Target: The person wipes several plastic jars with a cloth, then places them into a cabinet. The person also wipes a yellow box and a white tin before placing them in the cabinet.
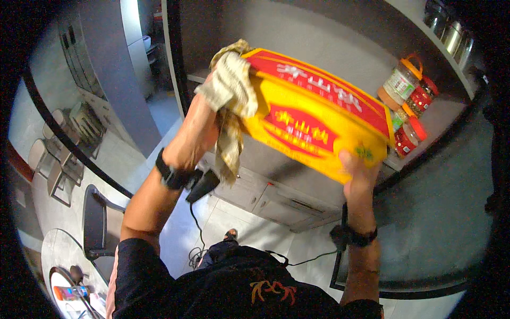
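A yellow and red cardboard box [295,95], bearing writing, is held up tilted in front of an open cabinet. My left hand [207,119] is at the box's left end with a pale striped cloth [235,85]; the cloth covers most of the fingers and hangs below them. At the lower right corner of the box, my right hand [360,171] grips it, thumb on the front face and the other fingers mostly hidden. Motion blurs the box and the right hand.
Several lidded plastic jars [400,81] stand on the cabinet shelf [442,115] at right. Black-framed glass doors swing out on both sides, the right door [422,239] near my right arm. Drawers [279,199] lie below. Cables hang from both wrist straps. A chair [95,223] stands at left.
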The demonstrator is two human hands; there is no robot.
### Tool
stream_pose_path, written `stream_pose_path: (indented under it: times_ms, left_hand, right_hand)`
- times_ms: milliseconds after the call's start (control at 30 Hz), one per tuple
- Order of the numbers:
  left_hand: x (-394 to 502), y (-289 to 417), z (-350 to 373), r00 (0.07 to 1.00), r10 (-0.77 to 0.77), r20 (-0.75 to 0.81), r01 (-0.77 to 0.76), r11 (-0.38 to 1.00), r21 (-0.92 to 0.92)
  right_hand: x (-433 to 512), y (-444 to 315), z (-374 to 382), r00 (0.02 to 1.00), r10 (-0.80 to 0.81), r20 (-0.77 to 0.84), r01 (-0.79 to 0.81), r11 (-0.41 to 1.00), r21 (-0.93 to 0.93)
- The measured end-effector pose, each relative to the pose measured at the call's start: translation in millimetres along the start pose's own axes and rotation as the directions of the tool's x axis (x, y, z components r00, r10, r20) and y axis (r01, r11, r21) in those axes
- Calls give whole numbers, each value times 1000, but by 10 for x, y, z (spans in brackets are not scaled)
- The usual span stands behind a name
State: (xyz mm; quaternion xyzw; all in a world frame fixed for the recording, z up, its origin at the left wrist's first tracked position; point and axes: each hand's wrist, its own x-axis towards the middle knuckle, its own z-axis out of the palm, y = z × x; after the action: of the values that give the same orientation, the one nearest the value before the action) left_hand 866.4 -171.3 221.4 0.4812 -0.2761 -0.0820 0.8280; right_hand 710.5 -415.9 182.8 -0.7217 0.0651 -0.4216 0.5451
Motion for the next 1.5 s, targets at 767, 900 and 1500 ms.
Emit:
stream_pose_path:
  times_ms: [767, 900, 1500]
  left_hand:
    - [1672, -675, -132, 915, -360, 181, 398, 880, -261]
    - [1772, -824, -346, 951, -122, 283, 265, 796, -544]
    - [1225, -1667, 780, 612, 791, 9, -432, 325, 841]
  right_hand:
    - [1150, 750, 257, 942, 82, 327, -212, 899, 384]
    - [1181, 753, 205, 944, 121, 308, -218, 927, 305]
    - [1314, 538, 64, 879, 142, 456, -171, 985, 24]
